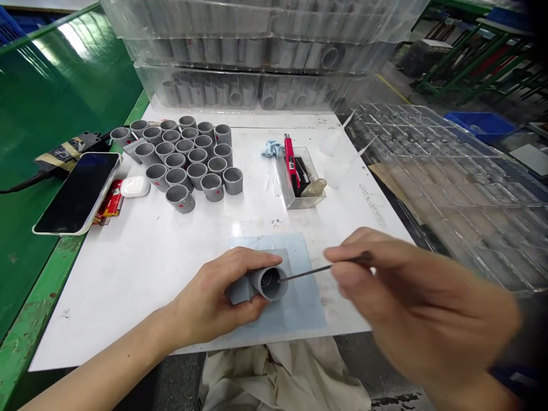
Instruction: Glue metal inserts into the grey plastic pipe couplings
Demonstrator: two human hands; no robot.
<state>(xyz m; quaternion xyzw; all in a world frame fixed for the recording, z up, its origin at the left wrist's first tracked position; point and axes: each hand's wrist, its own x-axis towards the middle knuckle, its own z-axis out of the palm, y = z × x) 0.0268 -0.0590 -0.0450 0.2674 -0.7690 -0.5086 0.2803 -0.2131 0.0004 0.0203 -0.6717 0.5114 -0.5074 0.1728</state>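
- A grey pipe fitting [269, 283] is held in the left hand [209, 297], just above a pale blue sheet [303, 308], near the near edge of the white surface [128, 302]. Its long axis lies roughly left to right, and its open mouth is turned right and slightly toward the viewer.
- The fitting is wrapped by the curled fingers and thumb of the left hand, with its mouth left uncovered.
- A thin dark pick [308, 272] is pinched between the thumb and fingertips of the right hand [411, 302], which is blurred. The pick is angled left, and its tip is brought to the fitting's mouth.
- Farther along the surface, to the left, a tight cluster of upright grey fittings [184, 154] is stood on end.
- To the right of the cluster, a clear plastic box [302, 188] is placed, with a red marker [291, 160] inside it; a crumpled blue rag [272, 149] lies beside it.
- A smartphone [77, 194] and a white earbud case [135, 186] are laid at the left edge.
- Stacked clear trays of fittings [252, 68] are lined up beyond the far edge, and a large clear tray [445, 182] is set to the right.
- A beige cloth [278, 377] is hung below the near edge.
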